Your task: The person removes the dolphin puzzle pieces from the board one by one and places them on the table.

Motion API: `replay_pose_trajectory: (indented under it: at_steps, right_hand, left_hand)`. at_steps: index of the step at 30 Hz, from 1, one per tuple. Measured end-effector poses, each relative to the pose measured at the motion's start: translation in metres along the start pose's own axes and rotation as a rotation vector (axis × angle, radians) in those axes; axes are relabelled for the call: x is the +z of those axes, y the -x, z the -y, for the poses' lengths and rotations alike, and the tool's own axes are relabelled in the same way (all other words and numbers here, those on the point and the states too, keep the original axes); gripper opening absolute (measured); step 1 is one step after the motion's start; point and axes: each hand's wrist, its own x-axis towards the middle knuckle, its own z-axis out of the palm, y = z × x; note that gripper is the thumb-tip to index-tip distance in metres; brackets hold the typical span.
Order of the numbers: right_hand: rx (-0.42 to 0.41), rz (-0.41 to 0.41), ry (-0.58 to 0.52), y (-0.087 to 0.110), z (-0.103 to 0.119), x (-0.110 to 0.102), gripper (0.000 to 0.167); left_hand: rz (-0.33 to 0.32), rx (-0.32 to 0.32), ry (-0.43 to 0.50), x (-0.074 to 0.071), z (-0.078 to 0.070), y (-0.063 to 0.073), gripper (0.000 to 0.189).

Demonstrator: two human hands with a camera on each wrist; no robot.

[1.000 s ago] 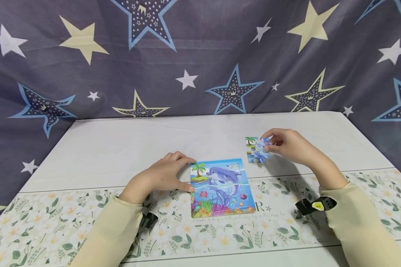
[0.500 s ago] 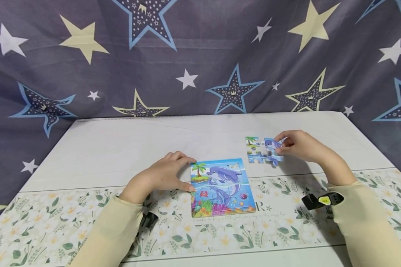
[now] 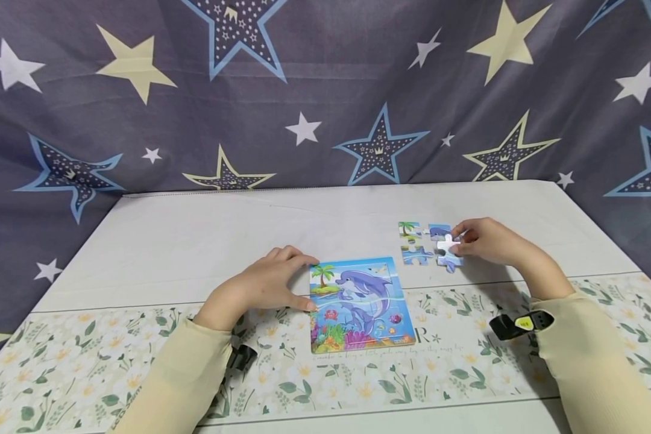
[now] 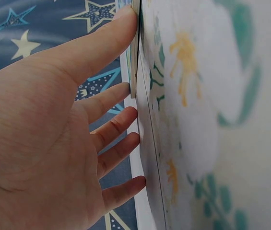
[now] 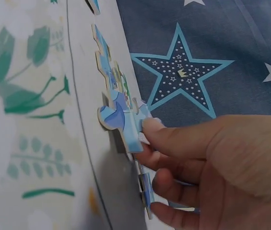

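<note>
My right hand (image 3: 488,241) pinches a jigsaw puzzle piece (image 3: 448,248) between thumb and fingers; the piece is tilted and catches a white glare. In the right wrist view, the thumb (image 5: 154,129) lies against its blue and purple face. Loose pieces sit around it: a palm tree piece (image 3: 409,228), a dolphin-head piece (image 3: 438,231) and a sea-blue piece (image 3: 414,255). My left hand (image 3: 266,280) rests at the left side of a square dolphin puzzle board (image 3: 360,304), thumb on its left edge and index finger at its top corner. The other left fingers are loosely spread.
A white table (image 3: 222,229) carries a floral cloth strip (image 3: 282,386) under the board. Behind it hangs a dark curtain (image 3: 304,78) with stars. Each sleeve has a black wrist device, such as the right strap camera (image 3: 521,324).
My right hand has moved right and slightly toward me, uncovering more of the loose pieces, and the pinched piece has tilted into the light. My left hand and the board have stayed put.
</note>
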Motion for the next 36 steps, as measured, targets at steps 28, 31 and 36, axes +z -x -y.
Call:
replay_pose_trajectory:
  at_steps: [28,31,36]
  right_hand:
    - [0.026,-0.036,0.093,0.001,0.001,0.001,0.034]
    - [0.019,-0.051,0.090,0.001,0.003,0.001,0.033]
    - [-0.025,-0.112,0.044,0.001,0.012,0.004,0.027]
  left_hand:
    - [0.005,-0.008,-0.005,-0.001,-0.001,0.000,0.084]
    - [0.005,-0.006,-0.005,0.000,-0.001,0.000,0.084]
    - [0.004,-0.008,-0.007,0.000,-0.001,0.000,0.084]
